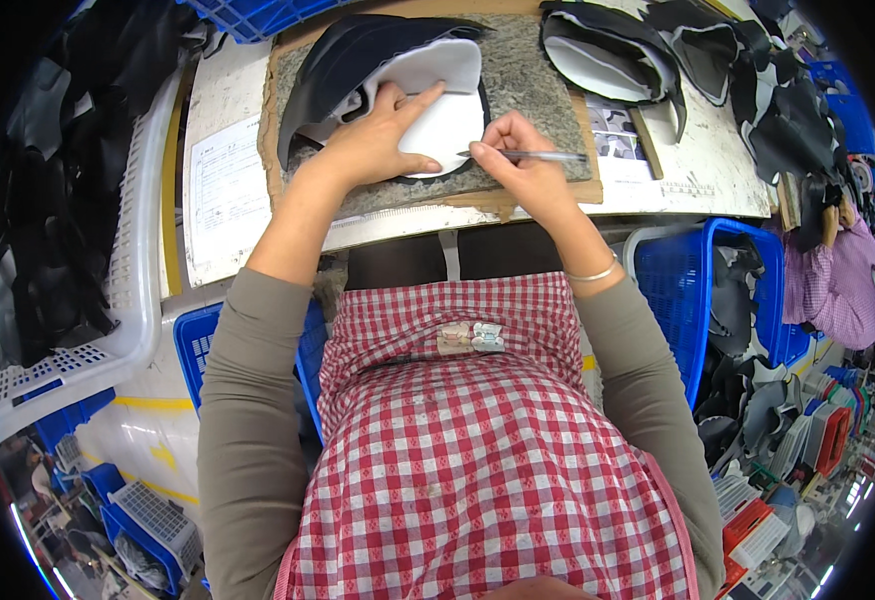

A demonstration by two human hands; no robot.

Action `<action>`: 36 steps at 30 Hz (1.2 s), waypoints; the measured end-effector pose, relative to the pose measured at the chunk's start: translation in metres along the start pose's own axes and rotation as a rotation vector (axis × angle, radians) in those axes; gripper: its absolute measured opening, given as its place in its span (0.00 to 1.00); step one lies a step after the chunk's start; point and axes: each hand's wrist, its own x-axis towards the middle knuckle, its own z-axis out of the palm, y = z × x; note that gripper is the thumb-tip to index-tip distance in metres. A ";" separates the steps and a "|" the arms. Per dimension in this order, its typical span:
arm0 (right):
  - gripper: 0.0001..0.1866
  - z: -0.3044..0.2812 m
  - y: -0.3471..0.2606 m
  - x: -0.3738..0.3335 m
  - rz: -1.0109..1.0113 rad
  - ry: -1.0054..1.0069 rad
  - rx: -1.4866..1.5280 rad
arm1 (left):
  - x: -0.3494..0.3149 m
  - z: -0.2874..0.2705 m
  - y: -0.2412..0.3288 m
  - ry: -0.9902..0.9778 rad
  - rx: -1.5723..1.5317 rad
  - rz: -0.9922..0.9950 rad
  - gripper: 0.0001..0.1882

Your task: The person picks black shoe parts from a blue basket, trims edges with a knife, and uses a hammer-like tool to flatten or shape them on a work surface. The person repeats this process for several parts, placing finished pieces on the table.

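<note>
A black leather shoe upper (pixel 343 62) with a pale lining lies on a worn grey board (pixel 521 88). My left hand (pixel 388 132) presses on it with fingers spread, thumb and forefinger resting against a white template-like piece (pixel 455 122) with a rounded edge. In my right hand (pixel 521 165) is a slim pen (pixel 558 156), pinched between thumb and fingers. Its tip is at the right edge of the white piece, near my left thumb. A second black upper (pixel 613 50) with white lining lies to the right of the board's middle.
White basket (pixel 143 230) full of black leather pieces stands at the left. More black pieces (pixel 793 120) are heaped at the right end of the table. Printed paper (pixel 228 190) lies left of the board. Blue crates (pixel 693 300) stand below the table; a co-worker (pixel 843 280) is at far right.
</note>
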 end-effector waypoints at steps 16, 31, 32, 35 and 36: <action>0.15 0.007 0.033 0.018 -0.008 0.114 -0.272 | 0.008 0.011 0.000 -0.029 0.077 -0.052 0.53; 0.10 -0.028 0.010 -0.043 0.106 0.216 0.167 | -0.009 -0.025 0.018 0.549 0.394 -0.106 0.35; 0.10 -0.032 0.006 -0.052 0.060 0.260 0.096 | 0.004 -0.027 0.007 0.572 0.344 -0.074 0.32; 0.09 -0.040 -0.005 -0.075 0.001 0.376 -0.033 | 0.043 -0.032 0.013 0.781 0.237 0.068 0.26; 0.09 -0.042 -0.009 -0.080 0.007 0.405 0.027 | 0.058 -0.030 0.032 0.873 0.173 0.083 0.24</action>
